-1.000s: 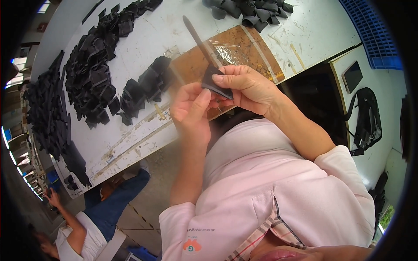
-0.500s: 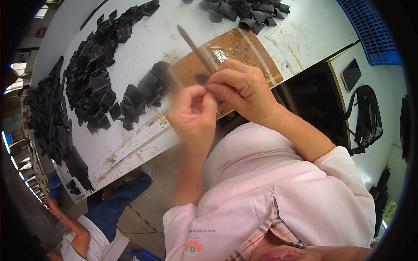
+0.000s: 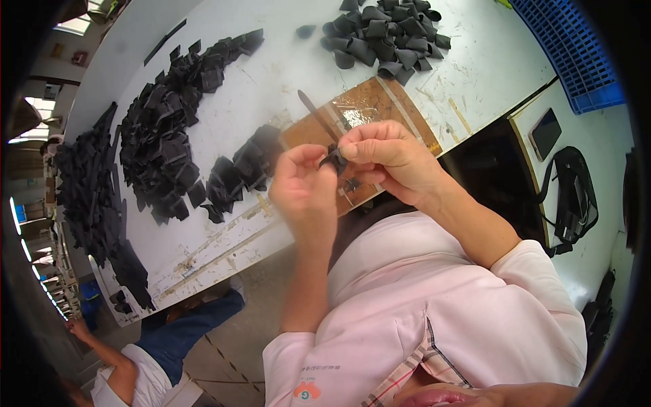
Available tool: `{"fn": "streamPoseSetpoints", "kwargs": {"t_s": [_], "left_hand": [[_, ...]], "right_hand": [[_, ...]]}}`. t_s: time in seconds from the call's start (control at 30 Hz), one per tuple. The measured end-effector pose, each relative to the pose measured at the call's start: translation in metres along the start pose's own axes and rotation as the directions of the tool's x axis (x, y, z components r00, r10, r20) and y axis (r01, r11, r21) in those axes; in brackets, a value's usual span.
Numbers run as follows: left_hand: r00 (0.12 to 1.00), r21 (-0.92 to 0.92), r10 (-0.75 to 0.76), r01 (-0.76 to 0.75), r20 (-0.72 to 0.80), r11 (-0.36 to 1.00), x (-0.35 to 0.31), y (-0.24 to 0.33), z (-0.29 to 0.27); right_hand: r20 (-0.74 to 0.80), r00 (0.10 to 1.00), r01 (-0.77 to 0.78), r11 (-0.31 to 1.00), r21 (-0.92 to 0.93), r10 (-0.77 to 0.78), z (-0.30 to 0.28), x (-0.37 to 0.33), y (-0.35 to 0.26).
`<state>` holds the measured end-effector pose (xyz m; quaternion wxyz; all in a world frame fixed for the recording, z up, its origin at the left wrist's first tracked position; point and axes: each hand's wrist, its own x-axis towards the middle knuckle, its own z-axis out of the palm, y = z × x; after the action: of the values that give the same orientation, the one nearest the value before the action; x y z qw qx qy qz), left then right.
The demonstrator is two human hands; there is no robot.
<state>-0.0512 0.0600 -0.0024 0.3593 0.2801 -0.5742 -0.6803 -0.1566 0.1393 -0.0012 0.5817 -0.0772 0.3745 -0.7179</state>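
Note:
Between my two hands is a small dark fabric piece (image 3: 333, 160), bent over on itself and partly hidden by fingers. My left hand (image 3: 304, 190) is closed on its left side, thumb and fingers pinching. From the right, my right hand (image 3: 397, 157) grips the same piece between thumb and forefinger. Both hands are above the near part of a brown board (image 3: 366, 108), which has pale strips and a shiny clear film. A long, thin, dark flat tool (image 3: 313, 105) lies across the board's far left edge. Beside my left hand is a row of black fabric pieces (image 3: 244, 169).
Black fabric pieces form a heap (image 3: 159, 136) at left, with strips (image 3: 88, 183) beyond. Rolled black pieces (image 3: 386, 34) are piled at the far side. A blue crate (image 3: 573, 54), phone (image 3: 545, 126) and black bag (image 3: 573, 197) are at right. Another person (image 3: 139, 359) sits lower left.
The dark piece now shows more plainly between my fingers. My right hand has turned, its fingers lower around the piece. The whole view has shifted slightly, with the table lower in the picture.

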Motion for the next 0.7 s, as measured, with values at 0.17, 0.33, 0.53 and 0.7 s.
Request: {"fn": "streamPoseSetpoints", "kwargs": {"t_s": [0.17, 0.33, 0.53, 0.7], "left_hand": [[0.915, 0.244, 0.394, -0.365, -0.085, 0.899, 0.004, 0.009, 0.018], [0.823, -0.808, -0.164, 0.566, 0.544, 0.162, 0.036, 0.058, -0.005], [0.856, -0.704, -0.209, 0.509, 0.473, 0.496, 0.038, 0.021, -0.016], [0.958, -0.161, 0.270, -0.282, -0.092, 0.946, 0.040, 0.034, 0.015]], "right_hand": [[0.084, 0.996, -0.034, 0.997, 0.065, 0.029, 0.019, -0.002, -0.022], [0.296, 0.934, 0.333, 0.794, -0.509, -0.202, 0.051, 0.012, -0.072], [0.280, 0.959, 0.168, 0.880, -0.445, -0.041, 0.018, 0.036, -0.051], [0.305, 0.731, 0.536, 0.237, -0.810, -0.611, 0.013, 0.025, -0.044]]}}
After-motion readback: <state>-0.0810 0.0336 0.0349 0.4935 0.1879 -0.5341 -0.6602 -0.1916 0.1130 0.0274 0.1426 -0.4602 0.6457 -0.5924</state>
